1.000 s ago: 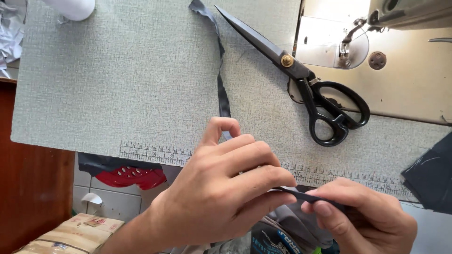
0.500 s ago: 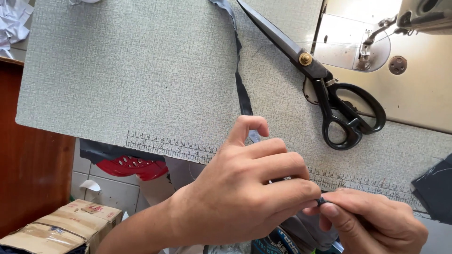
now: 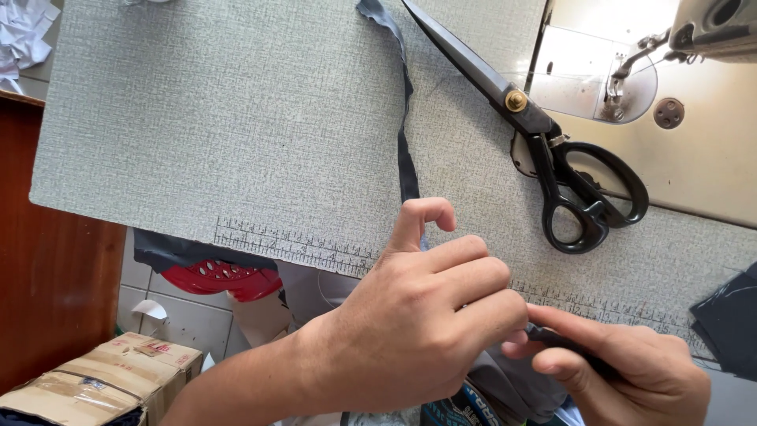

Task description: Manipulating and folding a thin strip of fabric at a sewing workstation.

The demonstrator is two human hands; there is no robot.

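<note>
My left hand [image 3: 426, 315] and my right hand [image 3: 623, 367] meet at the near edge of a grey-green textured table [image 3: 221, 134]. Both pinch the near end of a narrow dark fabric strip [image 3: 406, 150]. The strip runs from my fingers up across the table to its far edge. My left fingers are curled over the strip, with the index finger bent up. My right thumb and fingers press a dark folded bit of it. Large black scissors [image 3: 552, 150] lie shut on the table, to the right of the strip.
A sewing machine [image 3: 710, 31] with its metal plate stands at the top right. Dark cloth [image 3: 729, 319] lies at the right edge. Below the table are a cardboard box [image 3: 95, 386], a red item [image 3: 217, 276] and a brown wooden panel [image 3: 47, 260].
The view has shifted, so the table and scissors sit further right and up. My hands have kept hold of the strip, with the right fingers working along its end.
</note>
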